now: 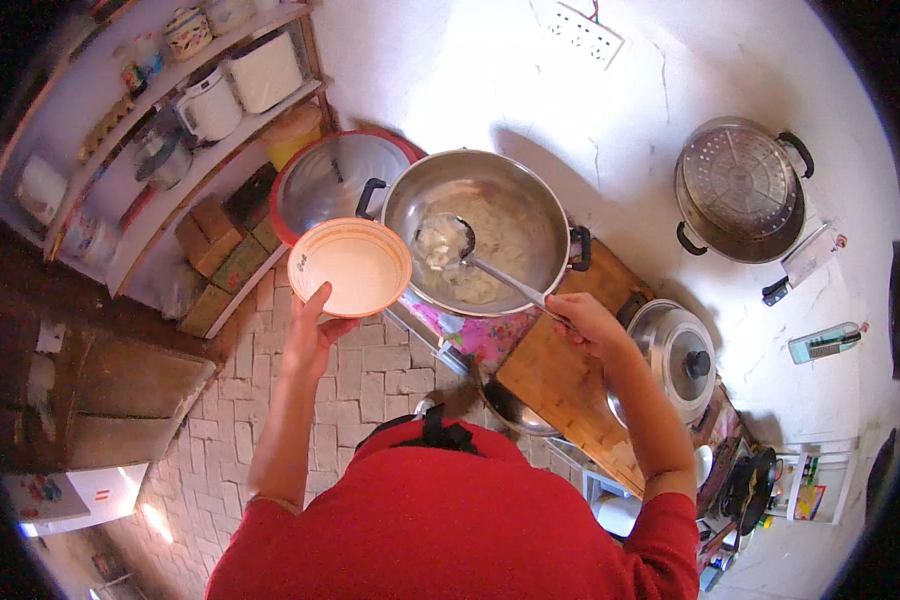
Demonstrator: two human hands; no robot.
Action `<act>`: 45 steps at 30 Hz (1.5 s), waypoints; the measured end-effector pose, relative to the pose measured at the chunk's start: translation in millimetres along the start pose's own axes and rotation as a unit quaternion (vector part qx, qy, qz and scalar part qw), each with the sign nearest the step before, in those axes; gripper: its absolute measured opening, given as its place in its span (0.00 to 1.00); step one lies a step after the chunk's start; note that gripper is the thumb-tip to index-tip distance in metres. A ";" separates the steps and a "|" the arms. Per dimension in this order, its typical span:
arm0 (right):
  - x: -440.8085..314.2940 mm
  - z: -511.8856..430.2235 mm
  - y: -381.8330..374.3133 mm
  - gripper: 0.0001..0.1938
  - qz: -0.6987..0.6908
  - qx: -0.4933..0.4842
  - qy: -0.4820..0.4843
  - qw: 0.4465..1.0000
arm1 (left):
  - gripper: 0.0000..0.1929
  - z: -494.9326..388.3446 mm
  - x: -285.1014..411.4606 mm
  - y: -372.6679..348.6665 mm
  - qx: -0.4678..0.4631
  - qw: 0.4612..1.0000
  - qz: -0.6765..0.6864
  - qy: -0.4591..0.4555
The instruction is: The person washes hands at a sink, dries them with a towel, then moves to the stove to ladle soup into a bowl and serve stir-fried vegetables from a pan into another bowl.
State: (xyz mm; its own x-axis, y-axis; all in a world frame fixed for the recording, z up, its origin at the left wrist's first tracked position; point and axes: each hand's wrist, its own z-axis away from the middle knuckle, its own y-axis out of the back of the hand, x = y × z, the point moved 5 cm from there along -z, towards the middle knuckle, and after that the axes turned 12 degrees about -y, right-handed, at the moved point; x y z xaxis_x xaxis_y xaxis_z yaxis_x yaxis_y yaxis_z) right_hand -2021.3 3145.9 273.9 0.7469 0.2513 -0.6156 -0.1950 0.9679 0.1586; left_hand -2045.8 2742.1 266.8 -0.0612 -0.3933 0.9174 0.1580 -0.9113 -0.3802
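Note:
My left hand point(321, 324) grips the near rim of a white bowl point(350, 270) with an orange patterned band; the thumb lies over its edge and I see only its bare inside. In my right hand point(589, 324) is the handle of a metal ladle point(504, 279). Its scoop sits inside a wide stainless-steel pot point(521, 172) with black side handles. Pale, soft-looking pieces point(441, 244) lie in cloudy liquid in and around the scoop; what they are I cannot tell. The bowl is held beside the pot's left edge, close to the black handle.
Right of the pot lies a wooden cutting board point(562, 382), with a lidded pot point(671, 360) beyond it. A red-rimmed basin point(330, 176) stands behind the bowl. A steamer pot point(742, 187), a cleaver point(802, 259) and a grater point(825, 343) hang on the white wall. Shelves point(195, 161) line the left.

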 end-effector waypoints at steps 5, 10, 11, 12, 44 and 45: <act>-27.2 38.2 24.9 0.15 -0.055 -0.033 0.023 0.998 | 0.28 -19.5 10.1 -21.2 -0.051 0.997 -0.060 -0.005; -57.6 82.5 41.3 0.14 -0.055 -0.011 0.008 0.998 | 0.34 -35.2 6.2 -43.7 -0.074 0.991 -0.110 -0.005; -60.4 87.3 45.9 0.13 -0.057 -0.013 0.006 0.998 | 0.34 -40.7 0.9 -48.5 -0.082 0.990 -0.112 0.004; -62.4 90.7 50.1 0.14 -0.056 -0.032 0.024 0.998 | 0.35 -46.2 -6.4 -52.2 -0.089 0.989 -0.114 0.013; -49.4 74.4 52.4 0.14 0.307 0.415 0.237 0.823 | 0.27 -52.2 -60.4 -87.6 -0.083 0.990 0.114 0.017; -45.6 58.9 56.3 0.14 0.336 0.427 0.238 0.805 | 0.28 -51.3 -60.2 -79.0 -0.066 0.992 0.111 0.010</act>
State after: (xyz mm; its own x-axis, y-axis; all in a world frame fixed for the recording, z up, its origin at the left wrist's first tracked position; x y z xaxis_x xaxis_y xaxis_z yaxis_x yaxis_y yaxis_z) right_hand -2029.0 3188.9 356.3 0.2864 0.8868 -0.3628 0.2057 0.3129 0.9272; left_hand -2105.2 2831.5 235.5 -0.0599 -0.5864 0.8078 0.0402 -0.8100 -0.5850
